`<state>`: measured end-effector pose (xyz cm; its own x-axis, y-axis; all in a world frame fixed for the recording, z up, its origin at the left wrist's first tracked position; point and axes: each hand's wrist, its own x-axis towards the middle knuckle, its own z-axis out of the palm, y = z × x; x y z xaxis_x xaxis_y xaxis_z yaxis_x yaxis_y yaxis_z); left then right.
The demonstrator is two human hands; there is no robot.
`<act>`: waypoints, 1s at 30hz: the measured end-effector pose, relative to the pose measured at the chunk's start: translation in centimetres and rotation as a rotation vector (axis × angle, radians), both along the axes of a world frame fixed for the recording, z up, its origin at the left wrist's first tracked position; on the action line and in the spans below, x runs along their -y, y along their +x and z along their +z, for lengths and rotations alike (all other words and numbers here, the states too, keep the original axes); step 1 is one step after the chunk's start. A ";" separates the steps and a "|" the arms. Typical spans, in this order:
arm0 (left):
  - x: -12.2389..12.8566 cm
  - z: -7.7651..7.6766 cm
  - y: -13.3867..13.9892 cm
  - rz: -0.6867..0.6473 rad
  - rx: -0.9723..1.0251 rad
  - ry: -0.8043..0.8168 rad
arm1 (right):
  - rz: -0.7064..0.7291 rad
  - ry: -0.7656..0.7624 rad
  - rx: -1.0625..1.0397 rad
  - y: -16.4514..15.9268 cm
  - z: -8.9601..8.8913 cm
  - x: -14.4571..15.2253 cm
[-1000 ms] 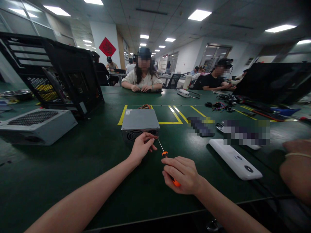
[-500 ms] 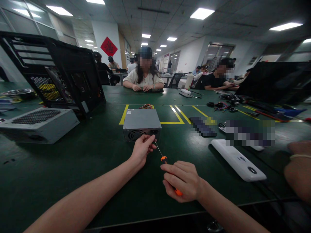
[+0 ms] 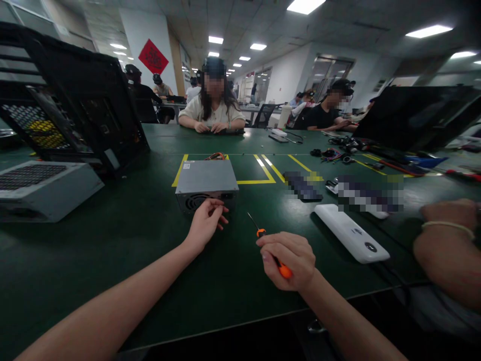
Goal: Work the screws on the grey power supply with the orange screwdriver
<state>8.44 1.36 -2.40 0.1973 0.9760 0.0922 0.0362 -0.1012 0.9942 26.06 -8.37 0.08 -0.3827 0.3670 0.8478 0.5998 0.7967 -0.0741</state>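
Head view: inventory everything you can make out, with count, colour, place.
Tabletop: one, green, foreground
Tape strips: several, yellow, tabletop
Power supplies: two, grey, centre and left
Computer case: one, black, left
Blurred items: two, dark and white, right
Long device: one, white, right
Cables: several, mixed colours, rear right
Panel: one, black, rear right
Wall sign: one, red, background
Ceiling lights: several, white, overhead
Other people: several, varied clothing, background
Neighbour's arm: one, bare, right edge
Screwdriver: one, orange and black, right hand
Left hand: one, bare, by central power supply
Right hand: one, bare, around screwdriver
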 end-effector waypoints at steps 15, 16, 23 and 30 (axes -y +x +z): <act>-0.6 -0.2 -0.8 -0.169 -1.127 0.796 | -0.005 -0.056 -0.083 -0.5 0.0 -0.1; -0.6 -0.1 -0.8 -0.170 -1.091 0.785 | -0.001 -0.058 -0.082 -0.6 0.0 -0.1; -0.7 -0.5 -0.4 -0.248 -0.368 0.278 | 0.059 -0.021 -0.101 -0.7 -0.2 0.2; -1.0 -0.3 -0.1 -0.276 0.105 -0.159 | 0.073 0.015 -0.070 -1.2 0.0 0.7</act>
